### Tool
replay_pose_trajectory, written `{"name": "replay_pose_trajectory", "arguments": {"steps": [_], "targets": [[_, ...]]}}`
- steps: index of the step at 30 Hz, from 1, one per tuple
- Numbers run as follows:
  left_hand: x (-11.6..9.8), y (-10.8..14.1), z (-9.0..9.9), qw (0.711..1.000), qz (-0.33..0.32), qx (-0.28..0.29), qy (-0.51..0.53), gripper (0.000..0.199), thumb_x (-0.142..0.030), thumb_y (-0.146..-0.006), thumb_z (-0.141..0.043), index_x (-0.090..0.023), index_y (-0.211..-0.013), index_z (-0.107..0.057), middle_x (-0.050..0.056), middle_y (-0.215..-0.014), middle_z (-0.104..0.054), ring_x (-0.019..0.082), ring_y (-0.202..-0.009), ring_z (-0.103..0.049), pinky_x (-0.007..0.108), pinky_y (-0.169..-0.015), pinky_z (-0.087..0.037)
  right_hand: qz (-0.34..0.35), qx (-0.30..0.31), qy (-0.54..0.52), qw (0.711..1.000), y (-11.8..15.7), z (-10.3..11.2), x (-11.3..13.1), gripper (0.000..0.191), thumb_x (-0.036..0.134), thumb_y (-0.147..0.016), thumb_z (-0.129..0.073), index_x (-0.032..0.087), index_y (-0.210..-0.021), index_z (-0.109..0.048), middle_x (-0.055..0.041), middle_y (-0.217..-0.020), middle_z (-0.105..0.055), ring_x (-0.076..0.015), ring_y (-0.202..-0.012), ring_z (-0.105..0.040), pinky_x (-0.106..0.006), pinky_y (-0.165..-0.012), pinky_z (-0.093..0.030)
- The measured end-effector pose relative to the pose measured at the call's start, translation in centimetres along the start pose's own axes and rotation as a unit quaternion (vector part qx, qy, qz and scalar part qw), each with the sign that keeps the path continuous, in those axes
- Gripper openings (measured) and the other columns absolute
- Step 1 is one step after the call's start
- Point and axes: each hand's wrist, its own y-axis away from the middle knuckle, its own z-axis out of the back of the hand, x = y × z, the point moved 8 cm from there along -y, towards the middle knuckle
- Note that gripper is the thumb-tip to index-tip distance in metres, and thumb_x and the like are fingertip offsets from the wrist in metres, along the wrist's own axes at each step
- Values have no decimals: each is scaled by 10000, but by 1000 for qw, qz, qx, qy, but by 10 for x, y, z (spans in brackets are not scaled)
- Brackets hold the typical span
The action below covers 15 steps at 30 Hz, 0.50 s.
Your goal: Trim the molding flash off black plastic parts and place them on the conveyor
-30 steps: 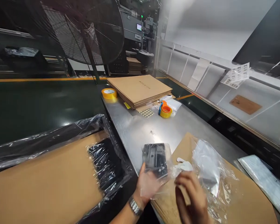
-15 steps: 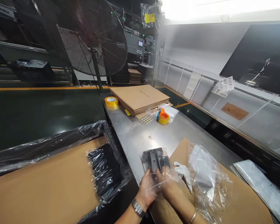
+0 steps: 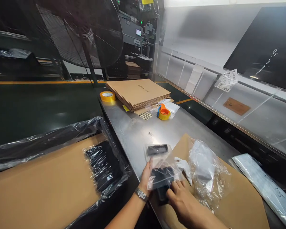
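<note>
A clear plastic bag (image 3: 164, 161) lies over the near end of the metal table. My left hand (image 3: 146, 178), with a watch at the wrist, grips the bag's left side. Inside, at the far end, sits a black rectangular piece (image 3: 157, 149). Several dark pieces (image 3: 162, 176) lie together at the bag's near end, partly under the film, and one sticks out toward me. My right hand (image 3: 182, 198) has its fingers curled against the right side of these dark pieces. Its fingertips are partly hidden.
Brown cardboard (image 3: 240, 187) carries crumpled clear bags (image 3: 203, 165) and a white glove-like item (image 3: 184, 168). Flat packed film (image 3: 264, 187) lies at right. Farther back are stacked cardboard sheets (image 3: 140, 90), a yellow tape roll (image 3: 107, 96) and a tape dispenser (image 3: 163, 112). A film-lined box (image 3: 45, 178) stands left.
The dark pieces, bunched at the bag's far end before, are now split: one stays far, the others are nearer me. My right hand has drawn back out from the bag toward me.
</note>
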Motion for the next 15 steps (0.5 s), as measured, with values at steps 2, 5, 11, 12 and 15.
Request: {"name": "replay_pose_trajectory", "arguments": {"steps": [2, 5, 11, 12, 15], "targets": [[-16, 0, 1, 999, -30, -18, -9, 433, -470, -854, -403, -139, -1067, -584, 129, -977, -680, 290, -998, -607, 492, -932, -388, 10, 8, -8, 1000, 10, 8, 4, 167, 96, -621, -559, 194, -749, -514, -53, -802, -574, -187, -693, -520, -320, -641, -427], [-45, 0, 1, 995, -83, -55, -33, 406, -491, -875, -313, -228, -1035, -576, 90, -1035, -661, 257, -1012, -602, 491, -901, -409, 23, -71, -15, 997, 31, 13, 7, 100, 168, -674, -562, 197, -744, -497, -46, -760, -540, -177, -647, -477, -309, -612, -382], [-71, 7, 22, 956, -144, -185, -178, 311, -424, -777, -541, -133, -869, -596, 129, -859, -652, 251, -822, -631, 433, -779, -481, -55, -267, 11, 962, 90, 15, 14, 306, 144, -906, -242, 203, -782, -516, -50, -770, -522, -165, -626, -430, -316, -636, -329], [-72, 10, 28, 940, -158, -212, -215, 287, -372, -743, -596, -126, -890, -589, 113, -842, -641, 242, -812, -626, 423, -779, -481, -69, -274, 18, 959, 97, 17, 16, 332, 131, -908, -225, 201, -781, -523, -55, -776, -529, -163, -625, -430, -319, -642, -334], [-78, 32, 38, 869, -237, -277, -333, 416, -278, -700, -643, -171, -1080, -511, 68, -983, -583, 220, -950, -579, 407, -875, -432, -81, -245, 30, 966, 108, 23, 25, 336, 117, -903, -246, 191, -791, -554, -65, -787, -551, -156, -632, -451, -313, -651, -363]]}}
